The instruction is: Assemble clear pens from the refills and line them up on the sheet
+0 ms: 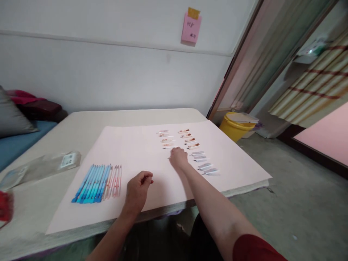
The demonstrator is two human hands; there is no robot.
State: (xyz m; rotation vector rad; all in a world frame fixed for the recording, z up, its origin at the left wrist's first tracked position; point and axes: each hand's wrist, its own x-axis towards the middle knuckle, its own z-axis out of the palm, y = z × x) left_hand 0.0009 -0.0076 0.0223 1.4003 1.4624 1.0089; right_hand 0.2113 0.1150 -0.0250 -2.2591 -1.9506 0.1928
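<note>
My right hand (178, 158) reaches out over the pink paper sheet (136, 152), its fingers curled together at the near end of a column of small pink-tipped pen parts (166, 139). What the fingers pinch is too small to make out. A second column of brown-tipped parts (188, 139) and a row of blue caps (204, 164) lie just right of the hand. My left hand (138, 190) rests loosely curled on the sheet, holding nothing visible, to the right of a row of blue pen barrels (92, 178) and clear pink barrels (115, 177).
A clear plastic bag (43, 166) lies on the table's left side. A yellow bucket (235, 125) stands on the floor beyond the table's far right corner. Cushions (16, 116) sit at the far left. A pink note (191, 28) hangs on the wall.
</note>
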